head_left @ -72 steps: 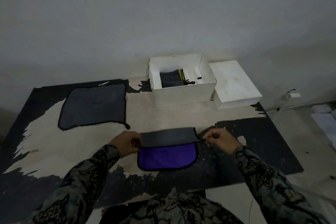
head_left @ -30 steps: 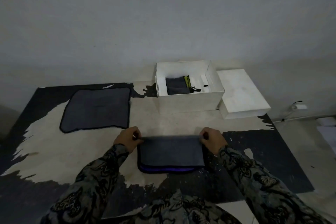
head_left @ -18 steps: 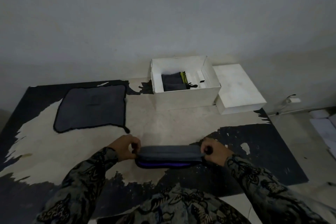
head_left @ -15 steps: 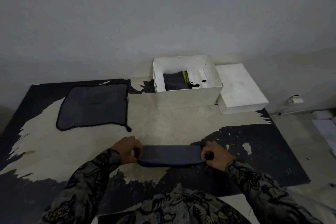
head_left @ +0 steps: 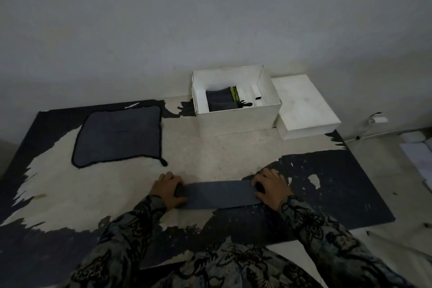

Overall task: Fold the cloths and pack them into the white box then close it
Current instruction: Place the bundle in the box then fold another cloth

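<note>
Hands grip the folded grey cloth (head_left: pixel 218 194) at its ends, left hand (head_left: pixel 167 190) and right hand (head_left: pixel 271 190); flatten evenly before lifting toward the white box (head_left: pixel 238 121).

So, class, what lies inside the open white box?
Inside the white box a folded grey cloth shows, with a yellow-green and black item beside it. The near wall and the cloth itself hide whatever lies lower or underneath.

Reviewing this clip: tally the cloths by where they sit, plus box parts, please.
Folded strip under both hands: 1
Flat grey cloth on table: 1
Folded cloths in white box: at least 2, exact count unclear
White box: 1
Lid: 1
Total: at least 6
</note>
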